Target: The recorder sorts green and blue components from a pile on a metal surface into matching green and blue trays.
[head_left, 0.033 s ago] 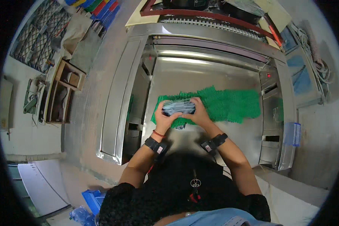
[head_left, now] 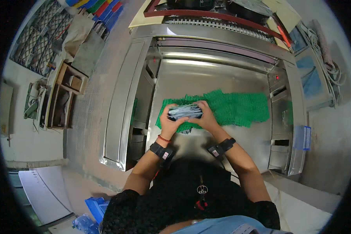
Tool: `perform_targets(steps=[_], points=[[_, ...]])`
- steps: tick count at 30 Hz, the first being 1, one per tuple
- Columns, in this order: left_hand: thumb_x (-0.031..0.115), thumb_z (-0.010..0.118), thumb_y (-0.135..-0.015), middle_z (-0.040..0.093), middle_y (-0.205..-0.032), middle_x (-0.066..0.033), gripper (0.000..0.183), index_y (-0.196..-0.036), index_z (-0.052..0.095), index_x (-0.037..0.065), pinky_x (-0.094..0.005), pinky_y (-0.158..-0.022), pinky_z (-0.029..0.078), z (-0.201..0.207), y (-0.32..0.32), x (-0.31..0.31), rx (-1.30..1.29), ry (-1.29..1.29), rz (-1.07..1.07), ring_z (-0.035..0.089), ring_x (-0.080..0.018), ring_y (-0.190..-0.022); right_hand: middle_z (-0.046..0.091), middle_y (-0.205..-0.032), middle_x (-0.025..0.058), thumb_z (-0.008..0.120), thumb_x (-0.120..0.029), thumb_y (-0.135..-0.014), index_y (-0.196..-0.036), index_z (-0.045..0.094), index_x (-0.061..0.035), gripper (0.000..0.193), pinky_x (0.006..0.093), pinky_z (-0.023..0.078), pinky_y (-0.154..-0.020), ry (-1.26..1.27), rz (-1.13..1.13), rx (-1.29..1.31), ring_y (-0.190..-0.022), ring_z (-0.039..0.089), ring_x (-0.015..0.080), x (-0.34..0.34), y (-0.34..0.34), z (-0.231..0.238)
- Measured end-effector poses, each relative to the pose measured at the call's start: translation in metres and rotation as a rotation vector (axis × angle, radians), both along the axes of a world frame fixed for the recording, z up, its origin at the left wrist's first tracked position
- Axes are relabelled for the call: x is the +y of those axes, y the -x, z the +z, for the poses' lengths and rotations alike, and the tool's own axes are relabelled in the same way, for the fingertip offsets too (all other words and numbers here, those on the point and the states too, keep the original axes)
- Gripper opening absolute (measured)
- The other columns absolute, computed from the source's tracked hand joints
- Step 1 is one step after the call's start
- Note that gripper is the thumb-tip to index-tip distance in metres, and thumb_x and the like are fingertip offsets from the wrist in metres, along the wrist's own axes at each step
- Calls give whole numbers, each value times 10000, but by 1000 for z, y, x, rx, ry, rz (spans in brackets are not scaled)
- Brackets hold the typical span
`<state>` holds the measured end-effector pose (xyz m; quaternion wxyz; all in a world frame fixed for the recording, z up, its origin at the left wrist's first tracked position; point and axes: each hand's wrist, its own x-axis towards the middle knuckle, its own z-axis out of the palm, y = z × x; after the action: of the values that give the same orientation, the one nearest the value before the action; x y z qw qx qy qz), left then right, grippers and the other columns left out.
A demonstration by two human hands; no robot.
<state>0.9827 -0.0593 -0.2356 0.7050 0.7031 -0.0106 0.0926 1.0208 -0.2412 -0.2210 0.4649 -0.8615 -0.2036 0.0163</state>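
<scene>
A stack of thin, flat, grey-blue pieces is held between my two hands, its layered edges facing up at me. My left hand grips the left end of the stack, fingers curled round it. The right end is in the grip of my right hand, with both thumbs along the near side. Under and beyond the hands, a rough-textured green layer spreads to the right over the metal surface; whether it is mesh or many small pieces, I cannot tell. A small dark patterned bit shows just below my hands.
The shiny metal work surface has raised side walls with slots. A wide metal ledge runs along its left. Farther back lies a dark red frame. A blue plastic basket hangs at the right edge. Wooden trays stand at left.
The layers of the held stack show slightly more distinctly. Both hands stay in nearly the same place.
</scene>
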Motion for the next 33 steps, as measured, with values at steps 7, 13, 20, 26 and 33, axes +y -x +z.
perform_targets(steps=[7, 13, 20, 26, 33], points=[[157, 876, -519, 532, -1078, -108, 855, -1208, 383, 40, -316, -880, 449, 8, -1, -13, -74, 164, 50, 534, -187, -1000, 494, -1220, 168, 853, -232, -518, -1277, 384, -14, 919, 362, 377, -967, -250, 28, 265, -1137, 491, 260, 6, 2, -20], [207, 899, -475, 551, -1047, -106, 888, -1182, 395, 21, -325, -847, 469, 4, -2, -10, -14, 86, 55, 572, -191, -932, 452, -1269, 184, 858, -274, -525, -1343, 280, 11, 1041, 377, 348, -999, -341, -8, 238, -1167, 460, 294, 20, 2, -27], [166, 877, -526, 561, -1040, -95, 793, -1154, 417, 16, -306, -813, 481, -6, 4, -14, -52, 65, 120, 571, -173, -926, 447, -1281, 167, 847, -235, -565, -1345, 301, 10, 983, 366, 336, -1009, -289, 56, 149, -1174, 452, 266, 11, 6, -11], [133, 869, -519, 555, -1032, -86, 772, -1153, 441, 31, -303, -803, 482, 3, 0, -22, -16, 87, 55, 565, -170, -935, 587, -1113, 100, 691, -165, -772, -1165, 541, -2, 451, 300, 427, -881, -413, 133, 332, -1012, 547, 163, -2, -8, 25], [126, 868, -527, 588, -997, -74, 689, -1098, 493, 29, -286, -787, 484, -22, 1, -18, -84, 43, 81, 577, -156, -901, 651, -860, 50, 597, -174, -867, -928, 651, 14, 205, 255, 464, -700, -453, -297, 68, -788, 570, 99, -23, -15, 55]])
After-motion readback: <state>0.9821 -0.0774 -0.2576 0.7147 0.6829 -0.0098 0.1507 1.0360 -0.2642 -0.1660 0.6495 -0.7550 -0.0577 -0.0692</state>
